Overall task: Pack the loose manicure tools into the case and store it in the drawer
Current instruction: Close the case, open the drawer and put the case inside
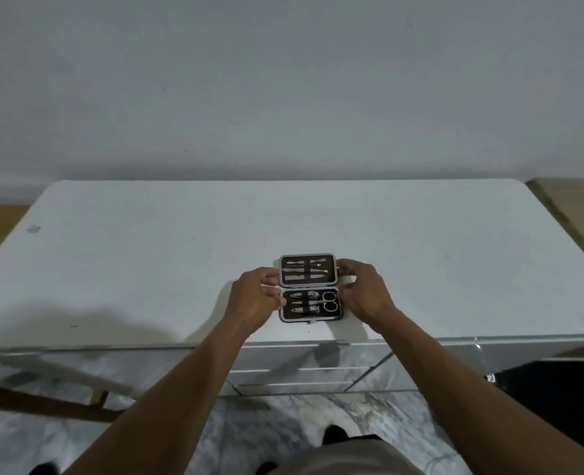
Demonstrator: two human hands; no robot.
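A small manicure case (309, 288) lies open flat on the white tabletop (146, 269), near its front edge. Its dark lining holds metal tools under straps: several slim tools in the far half (308, 271), clippers and small scissors (329, 301) in the near half. My left hand (254, 299) grips the case's left side at the hinge line, fingers curled on the rim. My right hand (364, 291) holds the right side, fingertips on the far half's edge. No loose tool shows on the table.
Below the table's front edge are white drawer fronts (301, 368), all shut. A marbled floor lies beneath. A wooden piece (43, 402) slants at lower left. A grey wall stands behind the table, and a wooden surface (575, 207) at far right.
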